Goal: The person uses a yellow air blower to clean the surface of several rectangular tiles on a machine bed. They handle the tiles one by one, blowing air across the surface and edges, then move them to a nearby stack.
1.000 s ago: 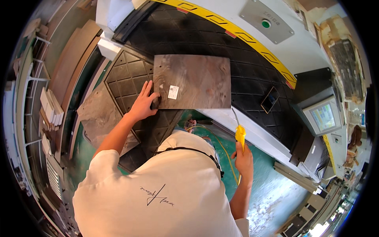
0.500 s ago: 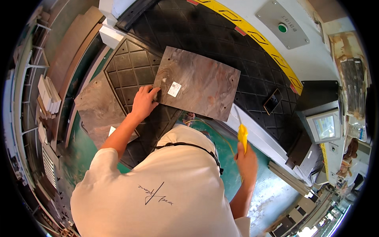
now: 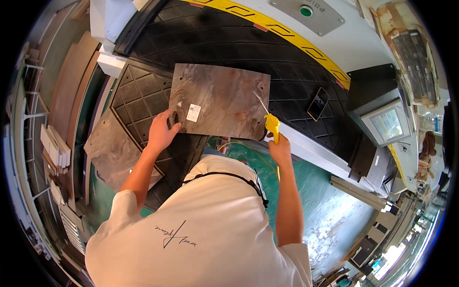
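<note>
A brown marbled panel [image 3: 220, 105] with a white label and small drilled holes lies flat in front of me, partly over the black ribbed mat surface. My left hand [image 3: 161, 131] grips its near left corner, thumb on top and fingers curled at the edge. In my right hand [image 3: 280, 149] is a yellow air blow gun [image 3: 272, 125], held at the panel's near right corner. Its thin metal nozzle points up and left over the panel. A yellow hose runs down from the gun.
Another marbled panel [image 3: 119, 148] lies at the left, beside a black ribbed pad [image 3: 138, 86]. A phone [image 3: 318, 104] rests on the mat at right, near a tilted screen [image 3: 386, 122]. A yellow-striped machine edge [image 3: 287, 33] curves across the back.
My right hand has brought the air blow gun up and left to the panel's near right corner. The panel appears turned and shifted left in view, my left hand still at its corner.
</note>
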`<move>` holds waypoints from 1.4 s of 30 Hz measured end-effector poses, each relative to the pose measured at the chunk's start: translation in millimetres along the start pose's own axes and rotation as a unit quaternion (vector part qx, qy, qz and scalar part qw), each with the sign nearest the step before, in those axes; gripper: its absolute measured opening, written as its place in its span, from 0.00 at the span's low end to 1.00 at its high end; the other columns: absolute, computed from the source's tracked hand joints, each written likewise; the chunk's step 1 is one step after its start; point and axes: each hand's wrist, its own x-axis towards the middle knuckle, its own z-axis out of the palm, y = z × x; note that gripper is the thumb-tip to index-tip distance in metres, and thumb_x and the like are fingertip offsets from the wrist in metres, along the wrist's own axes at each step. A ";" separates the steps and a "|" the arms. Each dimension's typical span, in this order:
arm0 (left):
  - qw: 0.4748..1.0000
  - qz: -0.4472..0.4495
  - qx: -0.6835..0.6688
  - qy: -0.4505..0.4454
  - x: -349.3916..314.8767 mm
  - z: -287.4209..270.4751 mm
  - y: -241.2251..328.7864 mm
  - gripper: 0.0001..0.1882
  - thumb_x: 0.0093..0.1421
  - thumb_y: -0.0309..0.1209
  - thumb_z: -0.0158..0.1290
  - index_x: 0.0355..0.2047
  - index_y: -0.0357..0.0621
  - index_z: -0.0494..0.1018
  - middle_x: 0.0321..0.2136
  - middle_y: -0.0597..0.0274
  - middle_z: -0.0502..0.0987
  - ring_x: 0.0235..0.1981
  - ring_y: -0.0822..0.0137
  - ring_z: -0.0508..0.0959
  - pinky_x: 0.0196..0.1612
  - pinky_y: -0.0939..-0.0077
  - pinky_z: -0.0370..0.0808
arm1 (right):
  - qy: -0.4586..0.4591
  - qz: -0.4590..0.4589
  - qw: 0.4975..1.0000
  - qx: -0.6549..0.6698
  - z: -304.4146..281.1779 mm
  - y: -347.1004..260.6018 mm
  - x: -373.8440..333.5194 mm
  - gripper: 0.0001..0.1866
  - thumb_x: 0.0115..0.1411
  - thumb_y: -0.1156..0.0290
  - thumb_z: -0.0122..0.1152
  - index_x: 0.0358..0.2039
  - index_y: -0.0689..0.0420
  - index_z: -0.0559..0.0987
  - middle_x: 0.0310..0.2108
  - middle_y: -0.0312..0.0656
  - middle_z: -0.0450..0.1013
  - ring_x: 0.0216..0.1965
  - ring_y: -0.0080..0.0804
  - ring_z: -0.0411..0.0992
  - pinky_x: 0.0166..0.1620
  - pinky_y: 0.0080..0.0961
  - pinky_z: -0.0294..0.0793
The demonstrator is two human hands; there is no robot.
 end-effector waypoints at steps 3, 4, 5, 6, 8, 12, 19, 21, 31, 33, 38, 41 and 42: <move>0.998 -0.026 -0.053 0.017 9.2 5.7 -6.6 0.32 0.61 0.40 0.64 0.62 0.40 0.71 0.52 0.43 0.79 0.55 0.46 0.79 0.58 0.57 0.75 | 0.148 -0.049 0.988 -0.023 43.1 39.7 11.2 0.20 0.64 0.63 0.64 0.52 0.61 0.77 0.29 0.47 0.78 0.23 0.38 0.76 0.28 0.37 0.75; 0.995 -0.045 -0.078 0.034 9.0 8.9 -14.8 0.32 0.61 0.40 0.64 0.62 0.40 0.71 0.51 0.43 0.80 0.54 0.46 0.80 0.56 0.57 0.76 | 0.141 -0.056 0.988 -0.020 41.5 21.5 10.9 0.20 0.64 0.63 0.64 0.52 0.61 0.77 0.29 0.47 0.78 0.23 0.38 0.76 0.28 0.37 0.75; 0.995 -0.052 -0.075 0.041 9.5 12.9 -21.3 0.32 0.61 0.40 0.64 0.62 0.40 0.71 0.51 0.43 0.80 0.54 0.46 0.80 0.56 0.57 0.76 | 0.008 0.056 0.992 0.109 35.7 4.6 8.8 0.17 0.65 0.64 0.62 0.50 0.60 0.77 0.31 0.47 0.80 0.20 0.32 0.74 0.23 0.32 0.72; 0.995 -0.053 -0.075 0.050 12.7 14.2 -23.1 0.32 0.61 0.41 0.63 0.62 0.39 0.71 0.50 0.44 0.80 0.51 0.49 0.82 0.54 0.59 0.77 | -0.123 0.169 0.950 0.232 31.4 -9.3 4.2 0.15 0.67 0.65 0.60 0.49 0.60 0.77 0.32 0.46 0.82 0.17 0.27 0.71 0.19 0.28 0.69; 0.994 -0.055 -0.072 0.062 19.2 15.4 -26.2 0.32 0.62 0.41 0.63 0.63 0.38 0.71 0.49 0.46 0.81 0.48 0.51 0.83 0.52 0.61 0.78 | -0.132 0.145 0.925 0.327 46.5 1.4 0.7 0.12 0.68 0.66 0.58 0.47 0.58 0.76 0.29 0.44 0.80 0.17 0.25 0.70 0.18 0.25 0.68; 0.966 -0.154 -0.205 0.032 38.4 5.4 -36.3 0.34 0.63 0.45 0.62 0.62 0.34 0.71 0.50 0.49 0.82 0.42 0.61 0.84 0.48 0.68 0.79 | -0.097 0.213 0.843 0.485 47.3 -2.1 -7.6 0.09 0.71 0.67 0.57 0.46 0.57 0.74 0.30 0.44 0.81 0.18 0.26 0.72 0.16 0.23 0.67; 0.914 -0.145 -0.345 -0.155 55.0 -6.1 19.4 0.35 0.63 0.51 0.65 0.58 0.32 0.75 0.49 0.52 0.82 0.46 0.65 0.82 0.52 0.68 0.77 | -0.032 0.135 0.853 0.503 23.1 -0.1 -60.2 0.08 0.71 0.70 0.59 0.45 0.58 0.72 0.29 0.40 0.75 0.24 0.30 0.77 0.17 0.22 0.69; 0.922 -0.137 -0.328 -0.151 47.7 -4.4 35.2 0.36 0.64 0.50 0.65 0.59 0.31 0.73 0.50 0.52 0.82 0.47 0.65 0.81 0.53 0.68 0.76 | 0.009 0.146 0.846 0.512 14.1 12.0 -86.5 0.07 0.71 0.71 0.58 0.46 0.59 0.74 0.31 0.40 0.76 0.24 0.30 0.77 0.20 0.20 0.69; 0.915 0.080 -0.348 -0.187 10.2 47.7 180.9 0.28 0.67 0.44 0.65 0.54 0.33 0.74 0.45 0.62 0.81 0.46 0.73 0.76 0.52 0.72 0.75 | 0.237 0.198 0.753 0.581 -53.6 85.8 -218.2 0.08 0.72 0.70 0.57 0.46 0.60 0.72 0.24 0.46 0.76 0.18 0.28 0.68 0.24 0.23 0.66; 0.899 0.078 -0.374 -0.215 1.9 61.5 212.9 0.27 0.67 0.44 0.65 0.54 0.33 0.73 0.44 0.62 0.80 0.45 0.74 0.75 0.51 0.73 0.75 | 0.259 0.201 0.746 0.580 -68.1 98.5 -228.1 0.08 0.72 0.70 0.57 0.46 0.59 0.72 0.24 0.46 0.76 0.18 0.28 0.68 0.23 0.23 0.66; 0.863 0.047 -0.390 -0.319 -17.4 90.0 224.0 0.32 0.68 0.42 0.64 0.62 0.32 0.67 0.54 0.60 0.77 0.53 0.72 0.74 0.59 0.72 0.72 | 0.328 0.225 0.736 0.548 -74.7 108.4 -283.2 0.10 0.73 0.68 0.59 0.47 0.58 0.71 0.23 0.45 0.75 0.19 0.28 0.68 0.23 0.23 0.67; 0.824 0.045 -0.442 -0.352 -1.3 110.4 231.1 0.33 0.68 0.37 0.63 0.66 0.32 0.64 0.59 0.59 0.75 0.59 0.69 0.73 0.64 0.68 0.69 | 0.363 0.184 0.706 0.579 -63.0 107.3 -285.1 0.10 0.72 0.68 0.60 0.48 0.57 0.71 0.26 0.40 0.73 0.22 0.29 0.72 0.24 0.24 0.69; 0.796 0.054 -0.482 -0.361 4.9 121.7 230.2 0.34 0.68 0.35 0.63 0.67 0.32 0.63 0.60 0.58 0.74 0.61 0.68 0.73 0.66 0.67 0.68 | 0.359 0.174 0.705 0.586 -68.0 96.9 -275.6 0.11 0.71 0.69 0.62 0.49 0.56 0.71 0.27 0.39 0.73 0.23 0.29 0.73 0.23 0.25 0.69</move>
